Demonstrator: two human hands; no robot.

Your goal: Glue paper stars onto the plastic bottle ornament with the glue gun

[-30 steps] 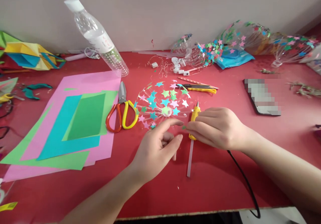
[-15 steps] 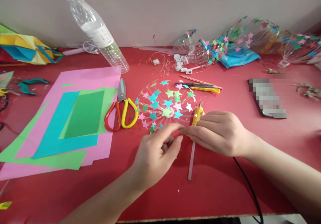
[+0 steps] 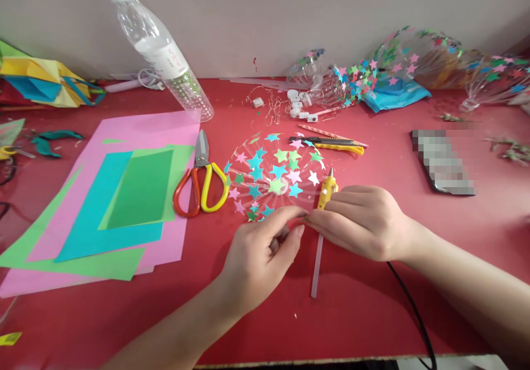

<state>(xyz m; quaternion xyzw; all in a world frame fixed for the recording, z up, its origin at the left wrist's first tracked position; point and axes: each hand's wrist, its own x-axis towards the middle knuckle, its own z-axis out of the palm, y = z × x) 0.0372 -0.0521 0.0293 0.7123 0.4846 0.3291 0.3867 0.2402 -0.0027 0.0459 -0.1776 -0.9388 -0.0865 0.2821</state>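
Just in front of the star-covered dome, my two hands meet at the fingertips. My right hand (image 3: pixel 360 221) is closed, its fingers pinching a small green piece (image 3: pixel 305 219), mostly hidden by the fingertips. My left hand (image 3: pixel 265 254) is curled, with its index finger and thumb closing on the same piece from the left. Behind them sits a clear plastic dome of thin strips (image 3: pixel 282 186) dotted with blue, green and pink stars. Partly under my right hand lies a yellow glue gun (image 3: pixel 327 189), a glue stick (image 3: pixel 317 268) protruding from its back.
Scissors (image 3: pixel 201 179) lie left of the dome, beside coloured paper sheets (image 3: pixel 138 190). A yellow cutter knife (image 3: pixel 331 143) lies behind it. A tall bottle (image 3: pixel 161 49) leans at the back left. A phone (image 3: pixel 443 163) lies right; a black cable (image 3: pixel 409 304) runs over the front edge.
The fingertips of both hands have drawn slightly closer together, covering more of the small green piece. Everything else lies as before.
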